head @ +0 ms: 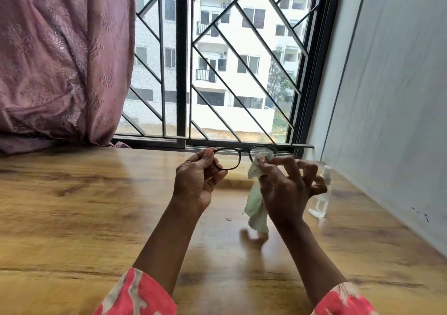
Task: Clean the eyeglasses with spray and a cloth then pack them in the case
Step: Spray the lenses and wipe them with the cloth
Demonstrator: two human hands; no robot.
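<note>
Pinched at the frame's left end, the eyeglasses (238, 156) hang in the air above the table (72, 205), close to the window sill; our left hand (197, 181) has its thumb and fingers closed on that end, with the left lens clear of the hand.

Item, cloth (256, 203): pale green, crumpled. Our right hand (286, 193) presses its upper part against the right lens between thumb and forefinger, so that this lens is mostly covered. The other fingers (312, 169) of this hand curl loosely and grip nothing that we can see. The rest of the cloth hangs down below the hand, its lower end just over the table; we cannot tell whether it touches the wood.

Item, spray bottle (320, 196): clear, with a pale cap, standing upright on the table to the right of our right hand, near the wall (387, 96). Partly hidden behind the fingers; it looks somewhat blurred.

Item, table: wood-grain surface, glossy, showing reflections beneath the hands.

Item, window (217, 60): dark frame with a diagonal metal grille, running along the far edge of the table.

Item, curtain (60, 60): mauve, patterned, bunched at the left, its hem resting on the table.

Item, sleeves (135, 295): coral-red with a pale print, at both forearms.
</note>
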